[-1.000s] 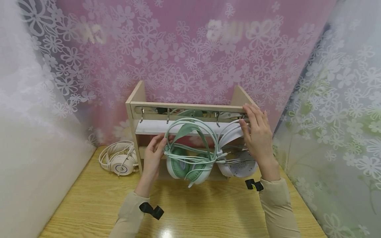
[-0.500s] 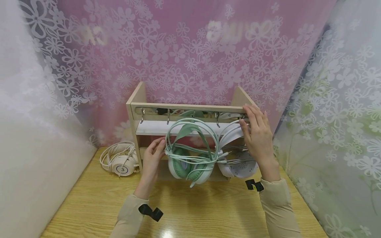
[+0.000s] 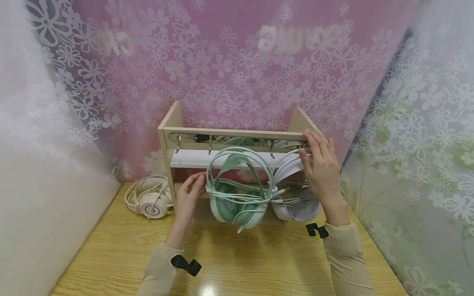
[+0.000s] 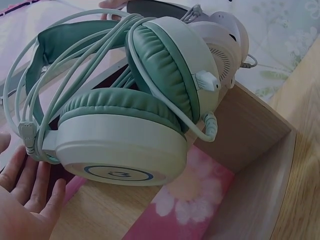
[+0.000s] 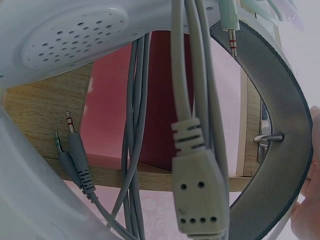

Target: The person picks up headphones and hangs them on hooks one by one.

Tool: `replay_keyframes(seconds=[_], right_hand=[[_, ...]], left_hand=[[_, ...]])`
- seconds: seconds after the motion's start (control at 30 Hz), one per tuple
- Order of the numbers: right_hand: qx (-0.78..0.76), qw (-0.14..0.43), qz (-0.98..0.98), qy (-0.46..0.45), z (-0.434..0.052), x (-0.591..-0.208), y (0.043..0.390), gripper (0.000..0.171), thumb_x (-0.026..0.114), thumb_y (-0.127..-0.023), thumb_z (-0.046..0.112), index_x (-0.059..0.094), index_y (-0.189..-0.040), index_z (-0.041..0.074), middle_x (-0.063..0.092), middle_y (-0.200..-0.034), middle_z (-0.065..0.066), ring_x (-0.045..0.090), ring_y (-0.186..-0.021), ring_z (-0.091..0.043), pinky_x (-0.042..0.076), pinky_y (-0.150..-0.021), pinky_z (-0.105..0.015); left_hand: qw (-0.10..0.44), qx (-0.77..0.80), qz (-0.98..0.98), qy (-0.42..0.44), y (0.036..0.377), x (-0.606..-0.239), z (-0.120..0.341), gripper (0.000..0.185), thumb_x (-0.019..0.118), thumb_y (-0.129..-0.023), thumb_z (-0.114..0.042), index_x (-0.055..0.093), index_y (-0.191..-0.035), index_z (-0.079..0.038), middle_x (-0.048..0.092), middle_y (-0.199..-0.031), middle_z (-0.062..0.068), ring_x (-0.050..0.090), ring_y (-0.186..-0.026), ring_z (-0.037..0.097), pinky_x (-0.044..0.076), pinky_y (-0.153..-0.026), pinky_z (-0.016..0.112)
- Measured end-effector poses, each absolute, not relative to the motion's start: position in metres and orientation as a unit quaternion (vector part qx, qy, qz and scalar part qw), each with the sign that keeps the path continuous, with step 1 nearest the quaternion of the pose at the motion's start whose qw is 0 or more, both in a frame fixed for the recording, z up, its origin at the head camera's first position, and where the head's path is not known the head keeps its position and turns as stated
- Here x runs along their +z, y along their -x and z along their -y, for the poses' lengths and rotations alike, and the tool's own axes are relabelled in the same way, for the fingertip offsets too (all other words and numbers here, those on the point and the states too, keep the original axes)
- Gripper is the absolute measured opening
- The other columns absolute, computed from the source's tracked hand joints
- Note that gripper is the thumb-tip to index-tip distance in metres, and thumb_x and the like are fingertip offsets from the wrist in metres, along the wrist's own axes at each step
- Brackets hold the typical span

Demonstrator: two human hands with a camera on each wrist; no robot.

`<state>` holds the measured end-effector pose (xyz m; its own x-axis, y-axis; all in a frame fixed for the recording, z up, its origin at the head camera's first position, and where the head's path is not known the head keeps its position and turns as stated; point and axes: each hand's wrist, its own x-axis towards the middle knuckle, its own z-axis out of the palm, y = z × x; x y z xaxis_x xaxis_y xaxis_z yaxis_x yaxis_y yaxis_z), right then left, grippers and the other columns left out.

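Easing left hand [image 3: 189,196] off green headset [image 3: 237,193] (barely) | right hand [image 3: 321,166] unmoved

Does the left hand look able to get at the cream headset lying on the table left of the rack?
Probably yes. The left hand sits beside the green headset at the rack's left post, and the cream headset lies just beyond that post on the table, with nothing visible between.

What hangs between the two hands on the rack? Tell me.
In the head view, the mint-green headphones with their wrapped cable hang between the left hand and the right hand, beside the white headphones.
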<state>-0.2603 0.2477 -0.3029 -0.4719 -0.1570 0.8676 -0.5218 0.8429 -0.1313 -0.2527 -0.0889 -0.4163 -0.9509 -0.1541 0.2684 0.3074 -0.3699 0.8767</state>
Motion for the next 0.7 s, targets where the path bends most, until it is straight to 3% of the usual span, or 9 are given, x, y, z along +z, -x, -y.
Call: replay_keyframes(seconds=[0.3,0.7], right_hand=[[0.199,0.471,0.835,-0.203,-0.247,-0.303,0.26,0.054,0.043,-0.109,0.043,0.052,-0.147,0.006,0.051,-0.149,-0.017,0.04,-0.144,-0.035,0.017,-0.125,-0.056],[0.195,0.466,0.839,-0.201,-0.248,-0.303,0.259,0.054,0.043,-0.109,0.042,0.051,-0.147,0.005,0.051,-0.149,-0.017,0.04,-0.144,-0.036,0.016,-0.125,-0.056]], left_hand=[[0.149,-0.824,0.541,0.081,0.252,-0.419,0.094,0.032,0.058,-0.105,-0.014,0.06,-0.123,0.012,0.073,-0.109,0.0,0.07,-0.106,0.015,0.059,-0.092,0.029],[0.17,-0.846,0.497,0.089,0.249,-0.42,0.101,0.024,0.056,-0.106,-0.014,0.064,-0.115,0.007,0.076,-0.1,0.003,0.073,-0.091,0.015,0.06,-0.09,0.035]])
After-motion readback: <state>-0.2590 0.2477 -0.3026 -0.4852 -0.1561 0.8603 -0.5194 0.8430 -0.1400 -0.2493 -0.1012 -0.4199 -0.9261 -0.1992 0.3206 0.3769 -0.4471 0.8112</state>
